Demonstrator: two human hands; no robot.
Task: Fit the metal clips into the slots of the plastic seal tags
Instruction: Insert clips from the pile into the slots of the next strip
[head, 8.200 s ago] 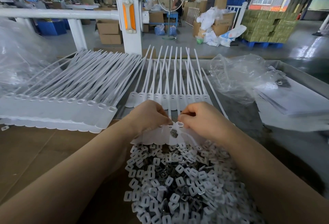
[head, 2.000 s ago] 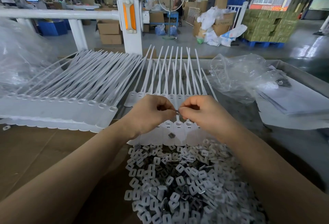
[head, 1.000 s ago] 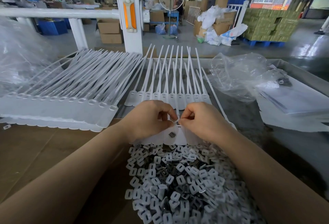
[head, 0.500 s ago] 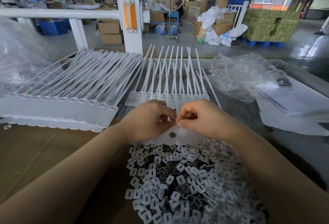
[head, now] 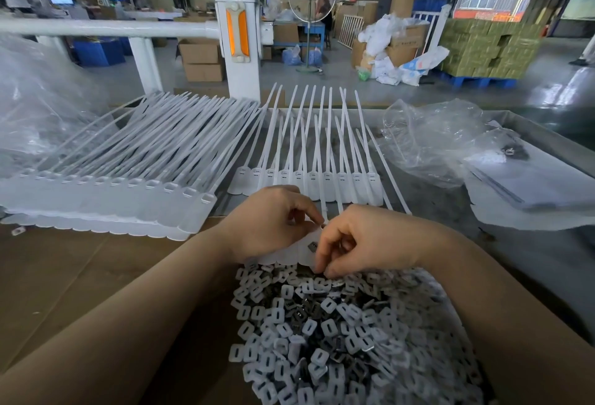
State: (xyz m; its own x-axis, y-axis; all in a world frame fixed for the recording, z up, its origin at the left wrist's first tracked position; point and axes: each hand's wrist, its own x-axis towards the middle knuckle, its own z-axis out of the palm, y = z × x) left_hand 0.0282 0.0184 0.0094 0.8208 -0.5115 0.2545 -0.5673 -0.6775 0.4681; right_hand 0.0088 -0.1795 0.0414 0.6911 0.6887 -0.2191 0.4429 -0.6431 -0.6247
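A strip of white plastic seal tags (head: 291,251) lies in front of me, mostly hidden under my hands. My left hand (head: 273,224) pinches the head of one tag near its slot. A small dark metal clip (head: 311,246) rests on a tag between my hands. My right hand (head: 363,243) curls downward, and its fingertips pinch a clip at the near edge of the pile of clips (head: 338,333). The pile mixes white plastic-framed pieces with dark metal ones. A second row of seal tags (head: 309,179) lies just behind my hands, tails pointing away.
A large stack of seal tags (head: 112,185) fills the left of the cardboard-covered table (head: 64,275). Crumpled clear plastic bags (head: 434,140) lie at the right and far left. A white railing post (head: 240,40) stands behind the table.
My right hand has dropped from the tag's slot to the edge of the clip pile. My left hand keeps its hold on the tag strip.
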